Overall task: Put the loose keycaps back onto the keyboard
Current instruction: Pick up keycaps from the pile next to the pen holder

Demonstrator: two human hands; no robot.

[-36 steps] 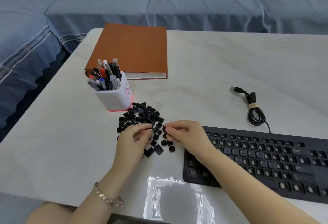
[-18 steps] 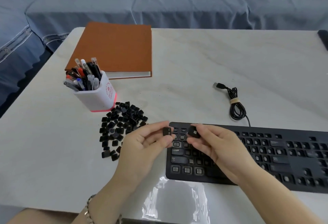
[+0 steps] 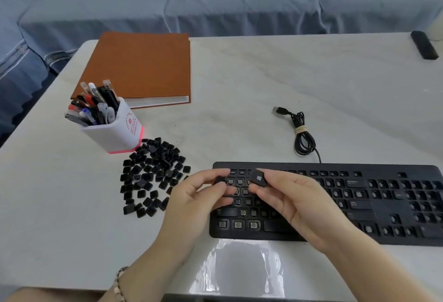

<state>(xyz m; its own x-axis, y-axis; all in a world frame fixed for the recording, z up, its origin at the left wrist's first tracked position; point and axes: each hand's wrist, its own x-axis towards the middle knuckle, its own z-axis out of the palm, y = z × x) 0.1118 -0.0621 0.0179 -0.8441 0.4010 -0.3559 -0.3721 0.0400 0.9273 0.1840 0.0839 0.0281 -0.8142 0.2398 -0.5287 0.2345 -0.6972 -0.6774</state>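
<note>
A black keyboard lies on the white table, most of its keys bare of caps. A pile of loose black keycaps sits to its left. My left hand pinches a small black keycap over the keyboard's left end. My right hand pinches a wider keycap with a window logo just beside it. Both hands hover above the top left rows.
A white pen holder full of pens stands behind the pile. An orange binder lies at the back left. The keyboard's coiled USB cable lies behind it. A dark object sits at the far right edge.
Both hands lifted a keycap each from the pile and moved right over the keyboard's left end. The view has shifted right as well.
</note>
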